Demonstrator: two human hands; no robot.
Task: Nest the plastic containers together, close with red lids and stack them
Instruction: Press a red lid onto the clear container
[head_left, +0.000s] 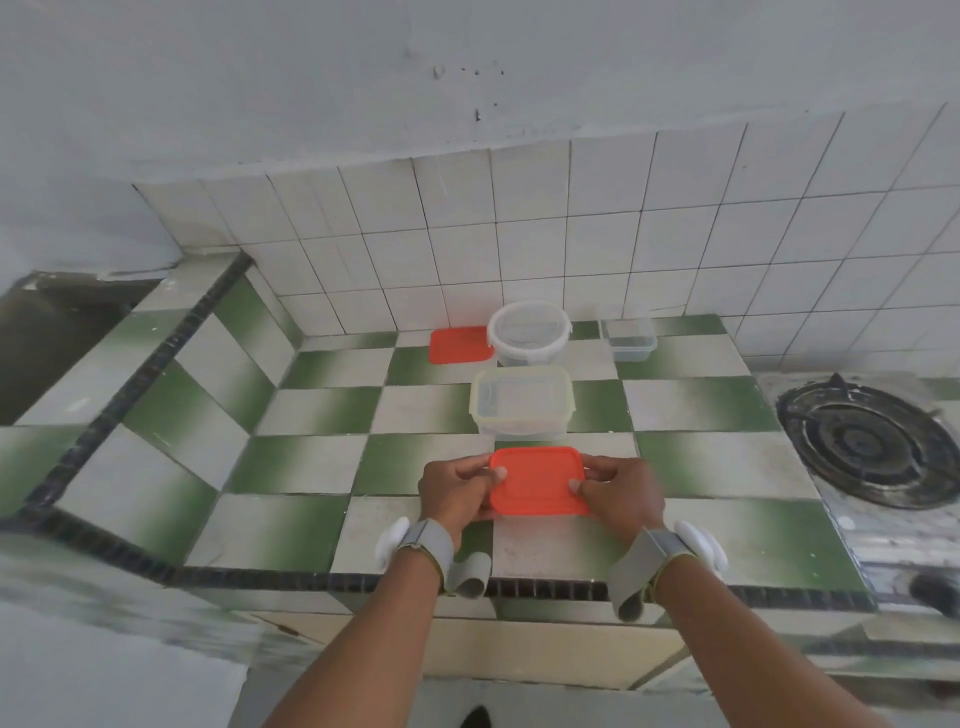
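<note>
A red rectangular lid (537, 480) is held level above the counter near its front edge. My left hand (457, 491) grips its left side and my right hand (621, 493) grips its right side, thumbs on top. Just behind it stands an open rectangular clear container (522, 400). Farther back sits a round clear container (530, 332) with a second red lid (460, 344) flat on the counter to its left. A small clear rectangular container (628, 339) stands against the wall at the right.
The green-and-white checkered tile counter (322, 410) has a raised ledge on the left and a dark-tiled front edge. A gas stove burner (867, 441) lies at the right. White wall tiles rise behind the containers.
</note>
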